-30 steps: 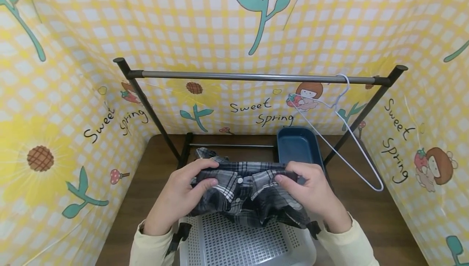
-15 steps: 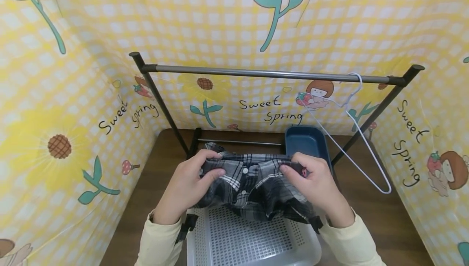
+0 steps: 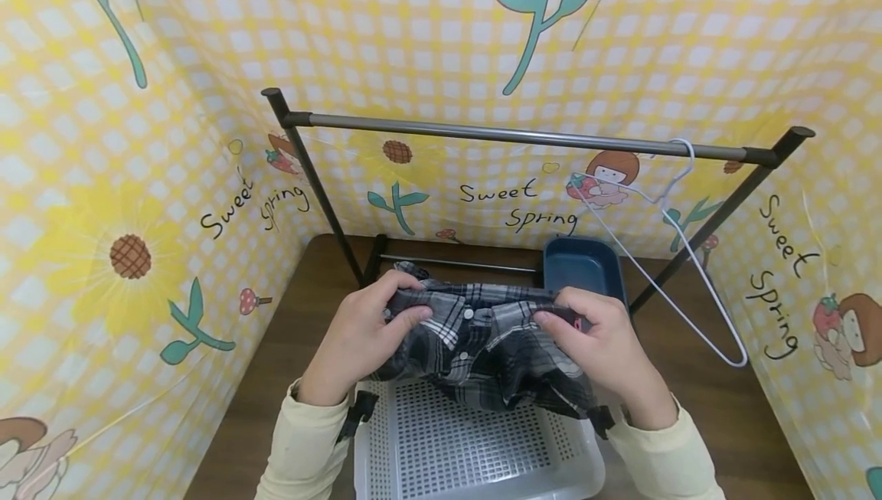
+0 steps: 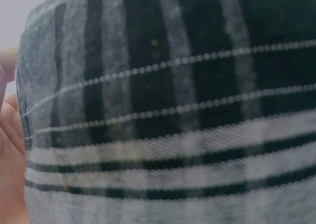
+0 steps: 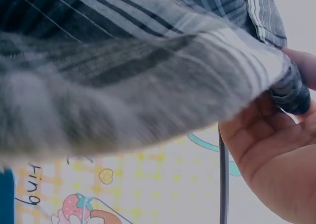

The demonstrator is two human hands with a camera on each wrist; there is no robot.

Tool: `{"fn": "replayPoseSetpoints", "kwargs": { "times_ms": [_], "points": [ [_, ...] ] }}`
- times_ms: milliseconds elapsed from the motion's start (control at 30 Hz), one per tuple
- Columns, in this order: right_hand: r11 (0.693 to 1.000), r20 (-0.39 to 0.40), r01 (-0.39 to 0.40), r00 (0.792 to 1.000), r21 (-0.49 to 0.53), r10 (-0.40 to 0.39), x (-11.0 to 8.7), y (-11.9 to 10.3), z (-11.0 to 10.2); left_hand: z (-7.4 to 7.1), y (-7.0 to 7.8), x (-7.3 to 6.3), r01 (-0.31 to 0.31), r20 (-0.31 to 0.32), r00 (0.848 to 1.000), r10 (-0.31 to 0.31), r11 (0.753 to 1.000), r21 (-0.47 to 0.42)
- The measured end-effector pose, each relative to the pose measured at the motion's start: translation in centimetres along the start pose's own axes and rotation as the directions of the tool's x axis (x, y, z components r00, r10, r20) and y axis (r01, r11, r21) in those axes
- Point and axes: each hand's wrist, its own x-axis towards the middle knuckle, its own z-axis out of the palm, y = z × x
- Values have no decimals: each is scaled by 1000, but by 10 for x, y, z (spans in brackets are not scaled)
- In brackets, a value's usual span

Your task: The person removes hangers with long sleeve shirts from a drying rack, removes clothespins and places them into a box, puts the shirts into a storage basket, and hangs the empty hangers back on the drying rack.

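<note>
A black, grey and white plaid shirt with a collar and white buttons hangs bunched between both hands. My left hand pinches its left shoulder between thumb and fingers. At the other shoulder my right hand pinches the cloth the same way, thumb in front. In the left wrist view the plaid cloth fills nearly everything, with a bit of the left hand at the edge. The right wrist view shows the right hand gripping a rolled fold of the shirt.
Below the shirt stands a white perforated basket. Behind it rises a dark metal clothes rack, with a white hanger hooked on its right end. A blue bin sits on the brown table. Patterned cloth walls surround the table.
The view has shifted, so the rack and table appear further right. Both hands keep their hold on the shirt, which stays over the basket with little change.
</note>
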Motion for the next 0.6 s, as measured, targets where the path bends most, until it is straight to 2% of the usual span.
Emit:
{"fn": "replayPoseSetpoints", "kwargs": {
  "times_ms": [167,333,467,600],
  "points": [
    [996,41,93,995,10,-93,1,2,-1,0,-3,-1,1,-25,1000,-1,1000,1],
    [984,14,177,984,-10,-177,4,2,0,-2,-3,-2,-17,7,1000,17,1000,-3],
    [990,-13,138,990,-35,-139,5,0,0,-3,-1,-1,-46,67,997,46,999,4],
    [992,-16,97,995,-85,-99,4,-2,-1,-4,-1,-1,-96,101,991,90,994,50]
  ]
}}
